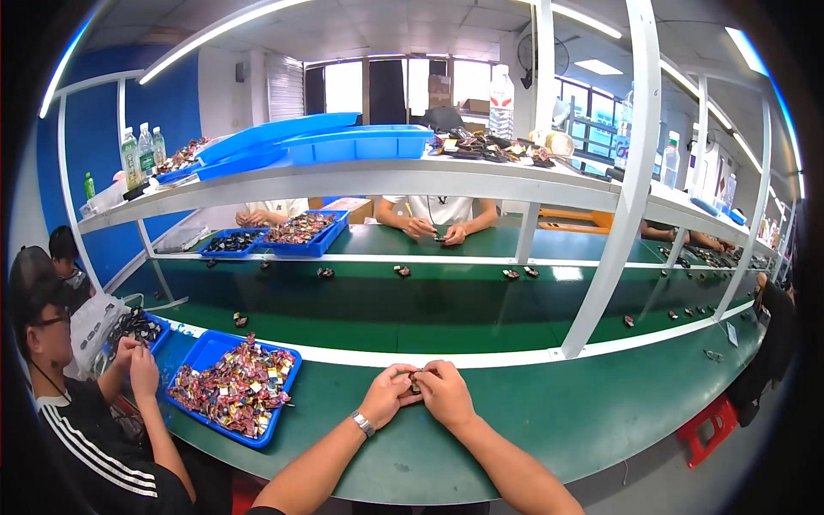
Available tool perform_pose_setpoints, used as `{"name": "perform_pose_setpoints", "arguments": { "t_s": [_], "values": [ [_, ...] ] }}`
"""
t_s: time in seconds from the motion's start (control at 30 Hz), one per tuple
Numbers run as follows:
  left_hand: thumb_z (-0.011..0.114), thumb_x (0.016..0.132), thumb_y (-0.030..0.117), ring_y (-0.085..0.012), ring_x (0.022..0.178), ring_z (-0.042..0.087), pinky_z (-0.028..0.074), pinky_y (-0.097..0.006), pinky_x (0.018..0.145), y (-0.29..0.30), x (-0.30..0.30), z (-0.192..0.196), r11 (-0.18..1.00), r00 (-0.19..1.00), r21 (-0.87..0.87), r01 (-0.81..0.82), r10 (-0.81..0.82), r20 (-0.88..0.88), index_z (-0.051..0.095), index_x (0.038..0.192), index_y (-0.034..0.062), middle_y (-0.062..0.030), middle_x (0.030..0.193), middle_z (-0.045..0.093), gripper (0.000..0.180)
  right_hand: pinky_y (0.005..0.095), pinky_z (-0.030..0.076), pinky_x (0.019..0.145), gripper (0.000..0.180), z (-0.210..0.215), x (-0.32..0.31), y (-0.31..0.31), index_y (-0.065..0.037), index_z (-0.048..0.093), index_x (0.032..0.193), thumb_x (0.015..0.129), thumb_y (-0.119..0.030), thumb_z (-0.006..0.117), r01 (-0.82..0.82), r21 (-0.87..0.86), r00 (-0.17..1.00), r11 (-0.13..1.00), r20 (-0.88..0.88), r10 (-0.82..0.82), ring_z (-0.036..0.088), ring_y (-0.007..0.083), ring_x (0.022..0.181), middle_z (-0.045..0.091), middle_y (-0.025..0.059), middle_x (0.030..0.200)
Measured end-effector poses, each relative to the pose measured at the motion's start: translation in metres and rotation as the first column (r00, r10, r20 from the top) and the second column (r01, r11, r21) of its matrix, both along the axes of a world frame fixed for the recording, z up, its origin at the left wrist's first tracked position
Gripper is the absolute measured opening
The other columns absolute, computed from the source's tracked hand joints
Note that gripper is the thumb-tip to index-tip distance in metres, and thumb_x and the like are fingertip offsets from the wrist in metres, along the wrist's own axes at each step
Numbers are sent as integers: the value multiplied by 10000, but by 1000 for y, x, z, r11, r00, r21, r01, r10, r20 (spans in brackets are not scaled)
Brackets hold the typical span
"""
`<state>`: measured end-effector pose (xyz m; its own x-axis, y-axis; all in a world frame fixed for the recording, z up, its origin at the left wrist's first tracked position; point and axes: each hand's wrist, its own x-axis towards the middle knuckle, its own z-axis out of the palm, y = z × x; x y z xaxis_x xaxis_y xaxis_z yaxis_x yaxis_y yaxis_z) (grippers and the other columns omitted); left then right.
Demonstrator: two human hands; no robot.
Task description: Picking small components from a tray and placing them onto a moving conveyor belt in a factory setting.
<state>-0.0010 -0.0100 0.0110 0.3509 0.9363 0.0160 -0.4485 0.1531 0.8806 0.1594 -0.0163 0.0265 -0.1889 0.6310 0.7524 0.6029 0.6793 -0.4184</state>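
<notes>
small dark part [415, 381] pinched between both hands above green bench.

Long green-topped workbench [515, 412] w/ white edge strip; shallow blue plastic tray [193, 359] of small red-gold parts sits on it, left of bench centre.

The small dark part [415, 383] pinched between the left hand [388, 396] and right hand [446, 395] is mostly hidden by fingers, too small to identify.

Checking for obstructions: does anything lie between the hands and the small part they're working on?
Nothing visible does. The left hand and right hand both already pinch the small dark part between their fingertips above the green bench.
</notes>
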Motion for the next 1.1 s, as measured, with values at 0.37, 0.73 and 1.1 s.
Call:
{"name": "perform_pose_setpoints", "arguments": {
  "t_s": [0.37, 0.73, 1.1],
  "values": [
    [537, 954, 50, -181, 986, 639, 565, -327, 828, 3, 3, -6, 989, 989, 72, -128, 132, -62, 502, 1142, 35, -88, 1092, 630, 192, 324, 543, 733, 176, 7, 5, 2, -27, 667, 954, 780, -29, 696, -209, -238, 964, 949, -213, 159, 634, 250, 903, 628, 92, 1000],
    [552, 937, 18, -140, 938, 621, 549, -290, 776, -1, 5, -5, 977, 969, 183, -105, 142, -203, 524, 1136, 30, -77, 1074, 636, 201, 262, 539, 694, 198, 2, 4, 5, 14, 669, 985, 791, -15, 691, -184, -413, 927, 892, -376, 17, 663, 136, 753, 694, 104, 874],
    [554, 913, -16, -169, 991, 625, 549, -304, 807, -1, 5, -4, 978, 973, 161, -134, 160, -164, 506, 1185, 2, -126, 1118, 630, 276, 266, 542, 710, 192, -8, 10, 17, 6, 667, 972, 786, -35, 691, -216, -400, 900, 891, -435, 23, 661, 134, 752, 693, 88, 841]
  ]
}}
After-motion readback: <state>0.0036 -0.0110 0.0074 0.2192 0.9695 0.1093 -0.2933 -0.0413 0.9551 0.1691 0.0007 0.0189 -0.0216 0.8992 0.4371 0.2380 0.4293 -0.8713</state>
